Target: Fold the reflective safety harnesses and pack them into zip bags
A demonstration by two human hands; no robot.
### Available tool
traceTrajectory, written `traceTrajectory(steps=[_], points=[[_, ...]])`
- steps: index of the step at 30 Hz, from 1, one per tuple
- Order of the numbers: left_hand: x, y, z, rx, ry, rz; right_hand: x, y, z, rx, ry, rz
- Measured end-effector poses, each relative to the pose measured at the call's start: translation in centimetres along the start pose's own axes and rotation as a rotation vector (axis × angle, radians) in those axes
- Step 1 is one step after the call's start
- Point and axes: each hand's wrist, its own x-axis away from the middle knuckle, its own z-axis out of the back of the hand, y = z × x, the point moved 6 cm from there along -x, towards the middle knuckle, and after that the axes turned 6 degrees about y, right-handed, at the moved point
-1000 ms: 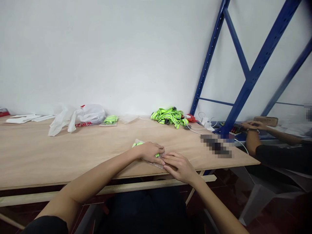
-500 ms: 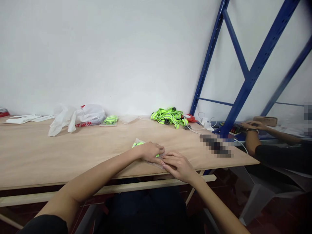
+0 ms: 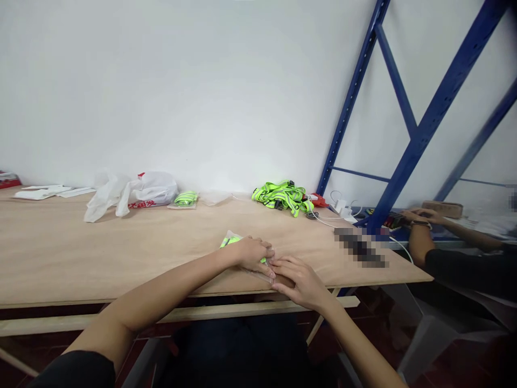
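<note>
while your left hand (image 3: pixel 255 256) lay over the small clear bag (image 3: pixel 258 275), your right hand (image 3: pixel 298 277) came at it from the other side, its fingertips at the bag's right end and right beside those of the left. the bag rested flat on the tabletop (image 3: pixel 133 250), near the front edge and straight ahead of you, with bright green banding (image 3: pixel 230 240) showing through at its far left corner and again between your left thumb and fingers. your left grip was partly spread over the plastic, but whether it pinched anything could not be told; the same went for your right grip, whose fingers were bent and hid what they touched.

the step in hand looked, as a judgement, like working at that right end of the bag with the banding already inside. the next move seemed to call for a steady left palm and light right fingertips along the edge, since thin plastic tends to slip and crease.

toward the wall lay a tangle of green straps (image 3: pixel 280 196), a filled packet (image 3: pixel 186 199) and a white carrier bag (image 3: pixel 157 187).
</note>
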Motion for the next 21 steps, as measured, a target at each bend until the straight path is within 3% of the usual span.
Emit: traceTrajectory(steps=[5,9,12,17,21], points=[[-2.3,-3.1,0.6,0.391,-0.060,0.171,0.1,0.1,-0.2,0.033,-0.024,0.027],[-5.2,-5.8,0.6,0.439,-0.014,0.331,0.1,0.2,-0.4,0.032,-0.035,0.003],[-6.3,-6.5,-0.3,0.494,-0.018,0.408,0.0,0.3,-0.5,0.029,-0.040,-0.015],[-5.3,-6.8,-0.6,0.649,0.057,0.444,0.0,0.2,-0.4,0.049,-0.030,-0.028],[-3.3,-7.5,2.4,0.746,0.302,0.436,0.0,1.5,-0.3,0.024,0.054,-0.147]])
